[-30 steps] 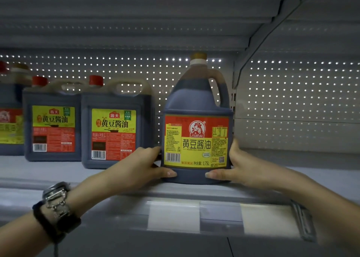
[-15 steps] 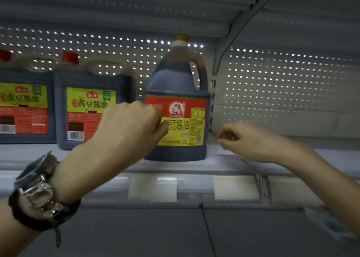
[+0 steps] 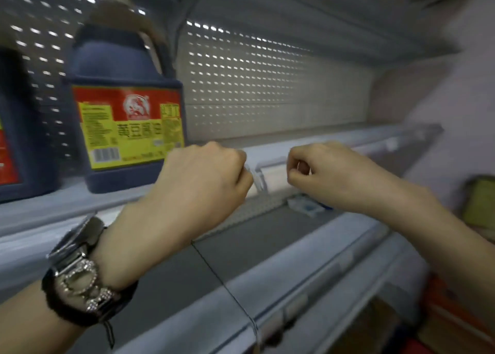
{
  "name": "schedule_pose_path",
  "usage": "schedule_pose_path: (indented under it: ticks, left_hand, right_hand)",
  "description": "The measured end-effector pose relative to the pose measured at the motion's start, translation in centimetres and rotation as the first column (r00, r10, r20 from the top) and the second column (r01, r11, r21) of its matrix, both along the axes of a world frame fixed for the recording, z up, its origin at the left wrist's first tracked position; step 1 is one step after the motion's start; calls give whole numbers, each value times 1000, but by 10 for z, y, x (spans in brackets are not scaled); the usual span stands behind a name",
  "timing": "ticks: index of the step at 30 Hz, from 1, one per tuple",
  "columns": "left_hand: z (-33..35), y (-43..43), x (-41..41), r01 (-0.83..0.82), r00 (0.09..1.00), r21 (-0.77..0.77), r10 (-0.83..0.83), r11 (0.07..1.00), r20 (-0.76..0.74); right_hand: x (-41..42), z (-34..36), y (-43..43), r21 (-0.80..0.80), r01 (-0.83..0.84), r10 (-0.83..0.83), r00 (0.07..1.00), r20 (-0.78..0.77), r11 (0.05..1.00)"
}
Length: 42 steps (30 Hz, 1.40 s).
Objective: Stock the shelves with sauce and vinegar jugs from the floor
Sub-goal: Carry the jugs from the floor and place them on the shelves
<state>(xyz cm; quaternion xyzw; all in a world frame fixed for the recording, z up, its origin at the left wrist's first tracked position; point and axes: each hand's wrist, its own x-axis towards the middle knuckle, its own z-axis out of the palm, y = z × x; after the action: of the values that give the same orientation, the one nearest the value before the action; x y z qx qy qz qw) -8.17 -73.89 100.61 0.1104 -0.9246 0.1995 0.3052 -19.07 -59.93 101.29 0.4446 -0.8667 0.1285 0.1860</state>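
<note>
A dark soy sauce jug [image 3: 126, 117] with a red and yellow label stands upright on the grey shelf [image 3: 334, 142], at its left part. My left hand [image 3: 203, 176], with a watch on the wrist, hovers in front of the shelf edge just right of the jug, fingers curled and holding nothing. Further right, my right hand [image 3: 321, 174] is also off the jug, its fingers curled in with nothing between them. Neither hand touches the jug.
Another dark jug [image 3: 16, 128] shows at the left edge. Right of the soy sauce jug the shelf is bare, backed by a perforated panel [image 3: 267, 85]. A lower shelf [image 3: 267, 260] juts out below my hands. A yellow-green object [image 3: 479, 203] sits at far right.
Both hands let go of the jug and drew back with curled fingers. The view swung right, so the jug now sits at the left.
</note>
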Motion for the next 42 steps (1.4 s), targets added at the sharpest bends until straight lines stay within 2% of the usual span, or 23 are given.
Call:
schedule_pose_path:
  ticks: [3, 8, 15, 20, 25, 34, 42]
  left_hand:
    - [-23, 18, -1, 90, 994, 18, -91, 996, 56]
    - [-55, 55, -1, 274, 934, 96, -288, 957, 211]
    - [-67, 132, -1, 414, 837, 155, -442, 897, 322]
    - [-92, 201, 0, 500, 787, 120, -508, 858, 350]
    - [-127, 282, -2, 538, 692, 211, -570, 816, 442]
    - [-172, 406, -2, 601, 568, 347, -690, 720, 448]
    - [-199, 450, -30, 597, 480, 411, -717, 689, 505]
  right_hand:
    - [20, -23, 31, 57, 108, -110, 993, 34, 993]
    - [52, -49, 87, 175, 221, -256, 943, 215, 960]
    - [81, -68, 170, 236, 383, -426, 888, 172, 893]
    - [97, -97, 236, 302, 443, -513, 830, 217, 844]
    - [115, -132, 315, 378, 509, -623, 722, 301, 773]
    - [141, -171, 436, 489, 563, -739, 583, 336, 666]
    - [124, -198, 479, 515, 555, -757, 494, 428, 653]
